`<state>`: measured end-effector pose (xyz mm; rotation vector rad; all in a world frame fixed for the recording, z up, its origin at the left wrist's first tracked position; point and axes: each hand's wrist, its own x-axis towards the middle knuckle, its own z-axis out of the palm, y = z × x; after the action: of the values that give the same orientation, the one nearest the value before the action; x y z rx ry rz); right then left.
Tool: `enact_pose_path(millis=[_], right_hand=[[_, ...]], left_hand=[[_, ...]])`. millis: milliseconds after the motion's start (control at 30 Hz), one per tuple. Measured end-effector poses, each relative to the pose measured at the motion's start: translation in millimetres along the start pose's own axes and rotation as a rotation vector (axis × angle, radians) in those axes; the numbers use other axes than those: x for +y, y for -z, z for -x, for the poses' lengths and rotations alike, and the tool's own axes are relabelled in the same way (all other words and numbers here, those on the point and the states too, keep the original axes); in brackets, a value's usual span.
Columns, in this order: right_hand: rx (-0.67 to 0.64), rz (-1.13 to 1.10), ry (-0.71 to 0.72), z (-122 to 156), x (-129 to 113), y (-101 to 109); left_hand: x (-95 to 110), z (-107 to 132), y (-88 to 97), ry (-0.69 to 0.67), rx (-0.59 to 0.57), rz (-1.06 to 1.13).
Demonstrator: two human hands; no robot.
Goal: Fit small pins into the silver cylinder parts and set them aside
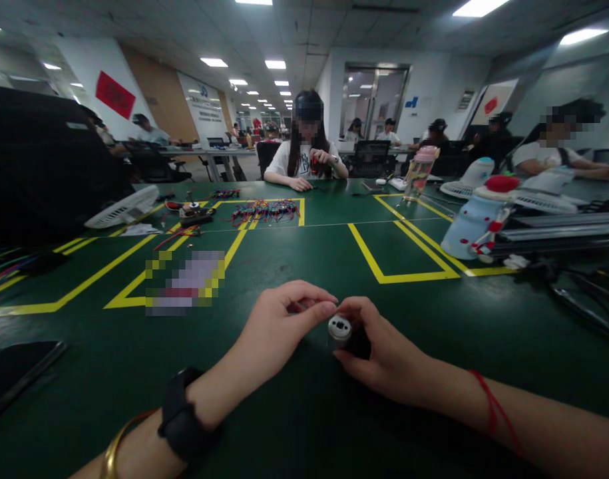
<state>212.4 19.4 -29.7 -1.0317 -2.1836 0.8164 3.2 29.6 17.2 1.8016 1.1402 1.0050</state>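
Now, right hand [384, 359]: clamped round a small metal can [339, 340]
Left hand [284, 316]: bunched, can't tell if holding anything
Metal can: looks hard, maybe slippery; hold its round sides

Open tabletop [324, 259] ahead, blue bottle [461, 229] blocking right

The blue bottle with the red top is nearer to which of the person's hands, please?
Right. The right hand, at the small metal cylinder, is on the near side of the blue bottle and to its left; the left hand is farther left.
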Motion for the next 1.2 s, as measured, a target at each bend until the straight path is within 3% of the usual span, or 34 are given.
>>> enact_pose_path(millis=[100,267,500,633,800,933,1100,1200], right_hand=[[-0.026,0.041,-0.025,0,2,9],[-0.007,0.058,-0.042,-1,4,12],[-0.009,0.067,-0.022,-3,4,11],[-0.015,0.071,-0.019,-3,3,11],[0.021,0.104,-0.034,2,7,20],[0.200,0.243,-0.139,19,23,55],[0.504,0.514,-0.492,67,71,132],[0.621,0.684,-0.683,103,105,175]], left_hand=[[-9,3,4.6,0.030,-0.038,-0.110],[-25,10,-3.9,-0.164,-0.225,-0.360],[-23,14,-11.8,-0.252,-0.254,-0.548],[-24,15,-0.1,-0.169,-0.194,-0.415],[-46,16,38.6,0.117,0.007,-0.109],[-67,18,58.6,0.223,0.163,0.155],[-72,15,57.1,0.254,0.230,0.333],[-70,15,56.2,0.252,0.246,0.421]])
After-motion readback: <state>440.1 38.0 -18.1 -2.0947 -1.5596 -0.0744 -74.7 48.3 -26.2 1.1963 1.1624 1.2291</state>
